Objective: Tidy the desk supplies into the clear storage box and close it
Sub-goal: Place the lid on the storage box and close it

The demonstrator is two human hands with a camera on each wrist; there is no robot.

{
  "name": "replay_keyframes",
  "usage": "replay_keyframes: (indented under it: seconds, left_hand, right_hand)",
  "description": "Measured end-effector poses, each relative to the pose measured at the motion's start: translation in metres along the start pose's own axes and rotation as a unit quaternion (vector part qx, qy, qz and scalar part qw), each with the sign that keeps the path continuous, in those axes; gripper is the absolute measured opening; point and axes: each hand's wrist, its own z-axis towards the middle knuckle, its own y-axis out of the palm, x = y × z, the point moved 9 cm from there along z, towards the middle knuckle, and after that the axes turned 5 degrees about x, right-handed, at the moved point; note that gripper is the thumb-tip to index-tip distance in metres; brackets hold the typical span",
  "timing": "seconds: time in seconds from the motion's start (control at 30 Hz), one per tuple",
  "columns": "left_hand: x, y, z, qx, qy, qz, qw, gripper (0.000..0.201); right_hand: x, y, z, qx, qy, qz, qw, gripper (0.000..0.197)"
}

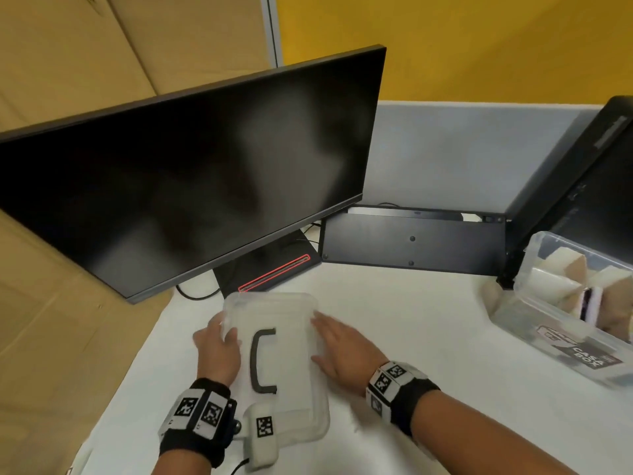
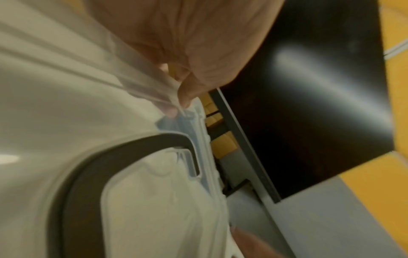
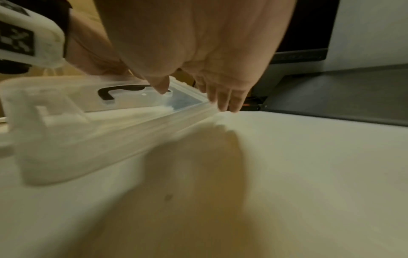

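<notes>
Leftmost sits the dark monitor (image 1: 191,173), angled over the white desk (image 1: 411,337), its stand just beyond the far edge of the clear lid (image 1: 274,351). Next comes the left hand (image 1: 217,347), its fingers curled over the lid's left rim; the left wrist view shows a fingertip (image 2: 185,97) tucked at the edge, so this hand is grasping the lid. Across the middle of the lid runs a black carry handle (image 1: 262,359), lying flat. On the lid's right edge the right hand (image 1: 337,347) rests with fingers fairly straight along the rim — pressing or steadying rather than clenching, as far as the right wrist view shows. The near end of the lid looks raised off the desk there, though blur makes the tilt hard to judge.

Well apart, at the far right, the clear storage box (image 1: 561,334) stands open with tan rolls and other supplies inside, just beside a second dark screen (image 1: 589,186).

Judging by this, the step in hand is carrying the lid over to close the box. Risks: the slick, flexible plastic could slip from the straight-fingered right hand — or the lid could land skewed and fail to seat if the contents stand proud of the rim.
</notes>
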Motion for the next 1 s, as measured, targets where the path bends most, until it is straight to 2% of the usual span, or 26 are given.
replay_keyframes:
  seconds: [0.07, 0.13, 0.2, 0.33, 0.43, 0.53, 0.6, 0.67, 0.77, 0.9, 1.0]
  left_hand:
    - [0.040, 0.007, -0.009, -0.026, 0.104, -0.008, 0.994, 0.040]
    - [0.081, 0.017, -0.023, -0.064, 0.201, -0.018, 0.977, 0.042]
    - [0.116, 0.025, -0.039, -0.096, 0.274, -0.021, 0.957, 0.043]
    - [0.167, 0.032, -0.060, -0.096, 0.371, -0.023, 0.923, 0.044]
    - [0.185, 0.037, -0.070, -0.039, 0.393, -0.007, 0.919, 0.040]
    - [0.185, 0.044, -0.074, 0.039, 0.373, 0.030, 0.927, 0.050]
    - [0.183, 0.060, -0.080, 0.009, 0.343, -0.024, 0.939, 0.059]
    - [0.187, 0.090, -0.096, -0.075, 0.318, -0.086, 0.941, 0.062]
    - [0.211, 0.144, -0.138, -0.191, 0.334, -0.103, 0.917, 0.058]
    - [0.252, 0.208, -0.177, -0.223, 0.368, -0.110, 0.896, 0.063]
    - [0.282, 0.256, -0.190, -0.205, 0.395, -0.087, 0.891, 0.064]
  right_hand:
    - [0.000, -0.037, 0.008, 0.102, 0.002, -0.015, 0.995, 0.073]
    - [0.007, -0.074, 0.011, 0.181, 0.048, 0.017, 0.982, 0.067]
    - [0.020, -0.101, 0.010, 0.215, 0.098, 0.068, 0.969, 0.055]
    - [0.038, -0.148, -0.012, 0.298, 0.100, 0.058, 0.948, 0.031]
    - [0.058, -0.175, -0.044, 0.374, 0.109, 0.067, 0.919, 0.024]
    - [0.097, -0.198, -0.096, 0.482, 0.146, 0.154, 0.850, 0.020]
    - [0.125, -0.209, -0.135, 0.545, 0.168, 0.200, 0.797, 0.016]
    - [0.148, -0.217, -0.170, 0.583, 0.183, 0.235, 0.756, 0.019]
    - [0.183, -0.223, -0.219, 0.621, 0.213, 0.247, 0.713, 0.031]
    - [0.230, -0.226, -0.276, 0.634, 0.268, 0.252, 0.681, 0.038]
    - [0.261, -0.230, -0.308, 0.621, 0.320, 0.240, 0.675, 0.036]
